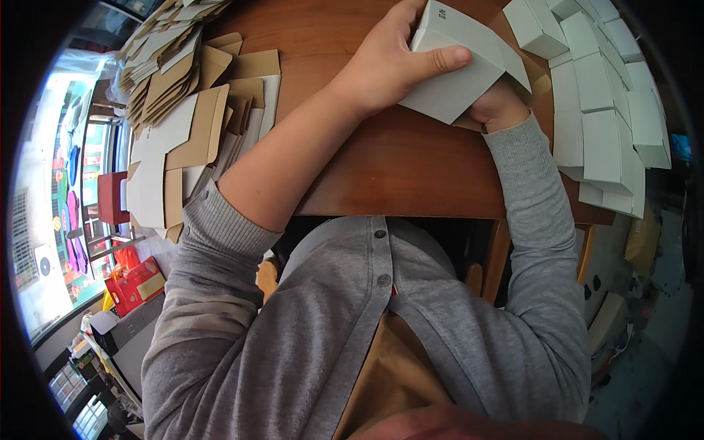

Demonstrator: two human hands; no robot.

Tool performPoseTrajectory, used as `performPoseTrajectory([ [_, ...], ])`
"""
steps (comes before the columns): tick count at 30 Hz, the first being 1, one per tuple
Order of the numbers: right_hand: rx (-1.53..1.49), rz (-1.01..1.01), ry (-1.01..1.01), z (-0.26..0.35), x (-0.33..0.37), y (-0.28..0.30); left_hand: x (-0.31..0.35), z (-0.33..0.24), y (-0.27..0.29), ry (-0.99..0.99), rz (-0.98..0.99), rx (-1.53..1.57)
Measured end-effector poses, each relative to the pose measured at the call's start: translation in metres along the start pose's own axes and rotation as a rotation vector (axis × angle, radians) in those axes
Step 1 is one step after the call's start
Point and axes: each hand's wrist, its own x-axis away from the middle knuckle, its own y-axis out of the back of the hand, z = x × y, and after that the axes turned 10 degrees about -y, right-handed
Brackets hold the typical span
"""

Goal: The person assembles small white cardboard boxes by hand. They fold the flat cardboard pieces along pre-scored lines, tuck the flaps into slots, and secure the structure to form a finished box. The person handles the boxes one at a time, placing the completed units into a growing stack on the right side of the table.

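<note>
My left hand [400, 62] grips a small white cardboard box [458, 62], its thumb lying along the near top edge. The box is tilted above the wooden table, with a little dark print on one face. From the right, my right hand [502, 108] reaches into or under the box's open end, beside a raised flap. Its fingers are hidden by the cardboard, so I cannot see how they are bent.
Flat, unfolded boxes [172, 136], white outside and brown inside, are piled along the left of the brown table [400, 172]. Several rows of folded white boxes [601, 110] stand stacked on the right. A red bag [136, 284] sits lower left, off the table.
</note>
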Motion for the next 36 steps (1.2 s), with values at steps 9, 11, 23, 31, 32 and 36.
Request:
performPoseTrajectory([
  [9, 0.583, -0.138, 0.236, 0.001, 0.0, -0.033, 0.005, 0.004, 0.008, 0.212, -0.063, 0.142],
  [11, 0.596, -0.136, 0.192, 0.003, 0.001, -0.029, 0.002, 0.004, 0.008, 0.224, -0.041, 0.163],
  [23, 0.672, -0.077, 0.227, 0.016, 0.007, -0.051, 0.002, 0.002, 0.011, 0.277, -0.033, 0.167],
  [31, 0.601, -0.154, 0.343, 0.01, 0.002, -0.041, 0.0, 0.0, 0.008, 0.257, -0.017, 0.135],
  [32, 0.604, -0.152, 0.335, 0.01, 0.003, -0.041, 0.0, 0.0, 0.008, 0.25, -0.012, 0.119],
  [36, 0.796, -0.121, 0.264, 0.015, 0.007, -0.047, 0.002, 0.0, 0.012, 0.24, 0.021, 0.085],
])
